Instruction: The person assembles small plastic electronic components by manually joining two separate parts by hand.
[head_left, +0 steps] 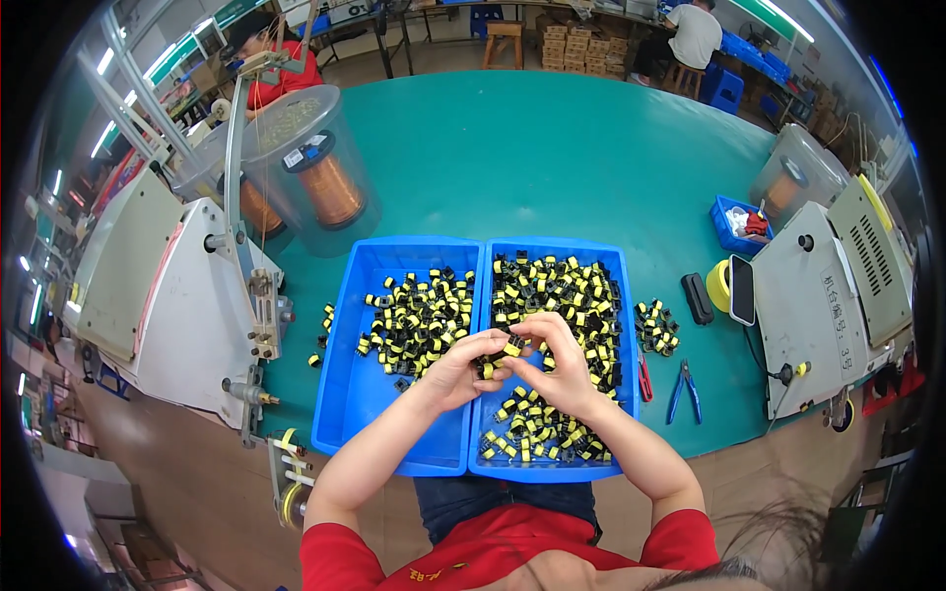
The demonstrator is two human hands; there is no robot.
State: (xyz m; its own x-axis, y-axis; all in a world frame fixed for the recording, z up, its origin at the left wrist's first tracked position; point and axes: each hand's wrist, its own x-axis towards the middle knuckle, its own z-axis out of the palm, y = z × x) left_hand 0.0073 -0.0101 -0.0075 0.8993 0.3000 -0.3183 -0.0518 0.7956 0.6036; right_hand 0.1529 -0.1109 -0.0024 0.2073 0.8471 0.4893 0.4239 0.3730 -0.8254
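Note:
Just above the divide between two blue bins, my left hand (457,372) and my right hand (558,370) come together with bent fingers. The right fingertips pinch a small black coil bobbin wrapped in yellow tape (512,348). Another such yellow-taped bobbin (486,370) shows at the fingers of my left hand; part of it is hidden. Under my hands are the left blue bin (370,433), part filled with loose bobbins, and the right blue bin (552,475), more thickly covered with them.
Small bobbin piles (657,328) lie outside the bins. To the right are blue-handled cutters (683,392), a red-handled tool (644,378), a black case (697,298) and a phone (741,291). Winding machines (202,305) flank the green table; copper wire spools (331,187) stand far left.

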